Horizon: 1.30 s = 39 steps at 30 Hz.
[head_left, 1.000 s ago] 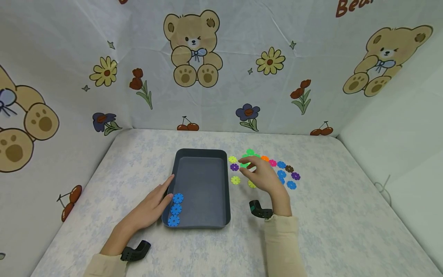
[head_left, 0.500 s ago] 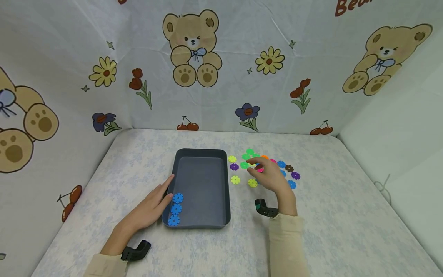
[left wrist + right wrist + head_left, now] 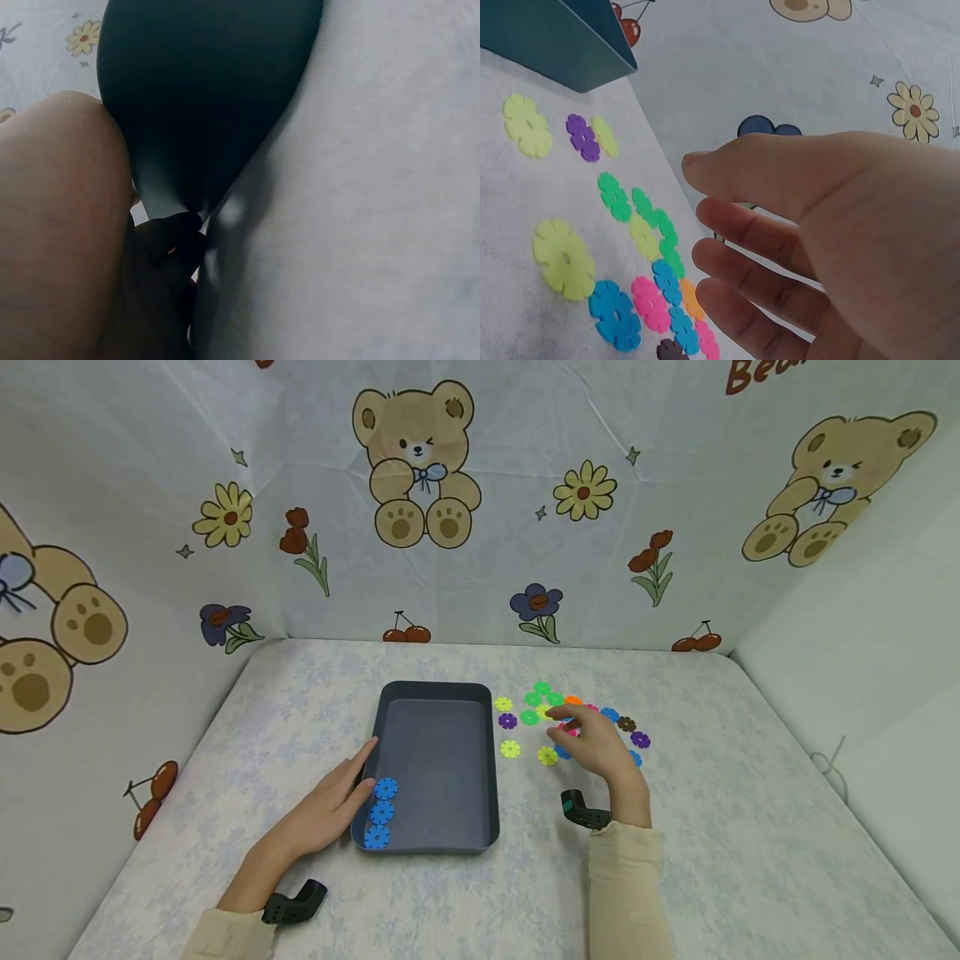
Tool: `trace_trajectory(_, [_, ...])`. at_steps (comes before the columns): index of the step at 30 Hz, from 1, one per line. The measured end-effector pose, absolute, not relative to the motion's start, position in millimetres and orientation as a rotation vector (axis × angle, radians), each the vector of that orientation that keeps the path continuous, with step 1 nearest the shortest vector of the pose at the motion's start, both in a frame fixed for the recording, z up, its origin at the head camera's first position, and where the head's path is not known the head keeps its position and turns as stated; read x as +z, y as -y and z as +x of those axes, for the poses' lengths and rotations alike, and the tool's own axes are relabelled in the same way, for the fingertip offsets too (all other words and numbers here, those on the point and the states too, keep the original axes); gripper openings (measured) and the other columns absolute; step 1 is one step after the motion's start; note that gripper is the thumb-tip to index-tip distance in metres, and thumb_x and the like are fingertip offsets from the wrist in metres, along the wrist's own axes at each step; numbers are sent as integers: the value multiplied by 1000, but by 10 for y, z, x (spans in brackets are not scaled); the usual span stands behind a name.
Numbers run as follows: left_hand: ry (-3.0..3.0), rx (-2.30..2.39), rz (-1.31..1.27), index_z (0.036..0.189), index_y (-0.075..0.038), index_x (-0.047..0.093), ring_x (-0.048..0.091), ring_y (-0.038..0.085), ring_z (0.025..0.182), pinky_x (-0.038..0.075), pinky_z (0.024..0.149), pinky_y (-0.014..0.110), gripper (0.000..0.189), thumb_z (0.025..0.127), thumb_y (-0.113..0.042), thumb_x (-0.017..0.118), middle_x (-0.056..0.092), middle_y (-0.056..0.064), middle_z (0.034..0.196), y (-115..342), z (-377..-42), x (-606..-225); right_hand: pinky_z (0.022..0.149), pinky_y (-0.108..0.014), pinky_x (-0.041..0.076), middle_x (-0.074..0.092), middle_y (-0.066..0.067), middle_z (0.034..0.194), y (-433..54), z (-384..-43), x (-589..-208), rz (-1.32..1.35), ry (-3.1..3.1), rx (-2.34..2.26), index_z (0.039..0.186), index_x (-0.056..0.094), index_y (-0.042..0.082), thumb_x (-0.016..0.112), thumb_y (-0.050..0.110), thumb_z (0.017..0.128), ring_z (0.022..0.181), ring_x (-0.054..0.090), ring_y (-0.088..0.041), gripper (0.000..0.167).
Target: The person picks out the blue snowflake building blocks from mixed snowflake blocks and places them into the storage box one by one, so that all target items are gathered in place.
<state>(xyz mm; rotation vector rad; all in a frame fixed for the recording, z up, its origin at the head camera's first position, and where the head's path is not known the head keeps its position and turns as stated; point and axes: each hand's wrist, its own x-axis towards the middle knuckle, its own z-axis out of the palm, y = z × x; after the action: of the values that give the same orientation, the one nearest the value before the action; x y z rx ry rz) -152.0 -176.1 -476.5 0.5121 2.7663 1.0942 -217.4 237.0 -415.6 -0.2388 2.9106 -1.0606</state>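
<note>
Discs (image 3: 547, 756), notched and flower-shaped, apparently plastic, in yellow, green, blue, pink, orange, purple and brown: loose group flat on the pale mottled surface (image 3: 712, 802). Handling, judged: light, thin, fairly stiff, awkward to lift from flat; best pinched at opposite edges, using the notches. Right hand (image 3: 596, 747): poised over the group, thumb and fingers parted, holding nothing. Dark grey rectangular tray (image 3: 442, 760), shallow: left of the group, three blue discs (image 3: 382, 812) in a row along its left wall, near end. Left hand (image 3: 324, 810): unclenched, resting against the tray's left rim. Bear-printed white cloth (image 3: 300, 435): far side, behind all.
</note>
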Motion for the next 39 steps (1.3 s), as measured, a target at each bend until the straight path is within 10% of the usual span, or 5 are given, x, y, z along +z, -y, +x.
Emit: trace_trajectory(39, [-2766, 1107, 536, 168, -27, 7, 18, 52, 154, 19, 118, 75, 64, 113, -42, 37, 16, 18, 171, 1782, -1550, -4822, 84, -38, 50, 69, -12, 116, -2601, -2185, -4428, -19, -2786, -1024, 127, 73, 6, 79, 13, 90, 96, 54, -25, 38])
